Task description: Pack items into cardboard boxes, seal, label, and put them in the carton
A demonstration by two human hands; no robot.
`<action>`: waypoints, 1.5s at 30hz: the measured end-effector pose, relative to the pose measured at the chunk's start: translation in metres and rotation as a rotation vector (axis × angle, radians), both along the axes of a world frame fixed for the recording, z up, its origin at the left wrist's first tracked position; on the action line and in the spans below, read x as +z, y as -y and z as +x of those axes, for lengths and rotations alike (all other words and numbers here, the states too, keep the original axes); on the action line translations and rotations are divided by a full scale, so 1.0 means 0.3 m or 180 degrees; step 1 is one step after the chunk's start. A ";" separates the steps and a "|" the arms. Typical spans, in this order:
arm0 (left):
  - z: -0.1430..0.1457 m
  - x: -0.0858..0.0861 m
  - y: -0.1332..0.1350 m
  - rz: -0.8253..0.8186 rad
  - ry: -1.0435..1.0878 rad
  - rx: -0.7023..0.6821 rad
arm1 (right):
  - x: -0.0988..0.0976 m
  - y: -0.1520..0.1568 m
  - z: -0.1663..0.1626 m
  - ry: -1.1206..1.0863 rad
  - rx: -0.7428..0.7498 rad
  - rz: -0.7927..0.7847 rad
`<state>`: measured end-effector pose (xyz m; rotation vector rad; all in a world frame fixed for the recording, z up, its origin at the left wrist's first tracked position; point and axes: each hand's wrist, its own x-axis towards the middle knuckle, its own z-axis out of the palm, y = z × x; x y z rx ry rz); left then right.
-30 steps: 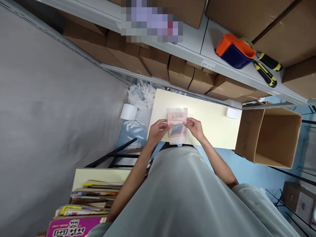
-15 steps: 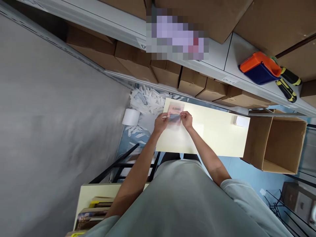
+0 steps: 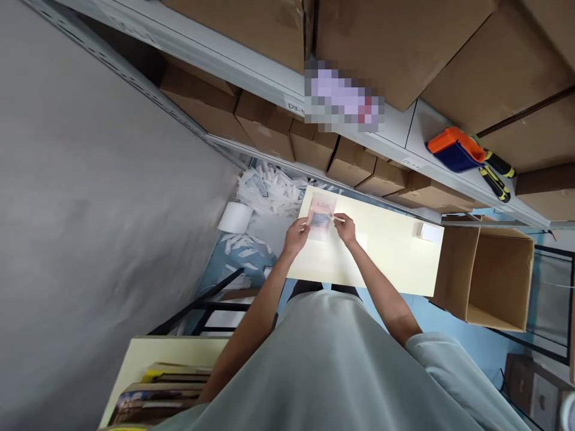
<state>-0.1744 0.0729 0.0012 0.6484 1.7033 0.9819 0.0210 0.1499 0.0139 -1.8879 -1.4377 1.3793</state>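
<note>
A small clear plastic bag with a pink and blue printed item inside lies on the far left part of a pale yellow table. My left hand pinches the bag's left edge. My right hand pinches its right edge, and a thin white strip shows at those fingertips. Both arms reach forward over my light grey shirt.
An open cardboard box stands right of the table, and a small white box sits on the table's right end. Shelves of cardboard boxes run behind, with an orange and blue tape dispenser. White paper strips and a roll lie left. Books are stacked at the lower left.
Both hands have carried the bag away from my body and set it down on the table's far left part. The view has tilted upward.
</note>
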 end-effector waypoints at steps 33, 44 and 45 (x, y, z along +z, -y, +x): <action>0.516 0.806 1.477 0.1101 -0.0801 0.3437 | 0.700 0.951 0.122 -0.1834 0.3243 -0.0390; 0.517 0.878 2.109 0.1408 -0.1033 0.4090 | 0.785 1.617 -0.092 -0.1947 0.4275 -0.0327; 0.519 0.885 2.191 0.1381 -0.1051 0.4203 | 0.786 1.694 -0.111 -0.1976 0.4388 -0.0362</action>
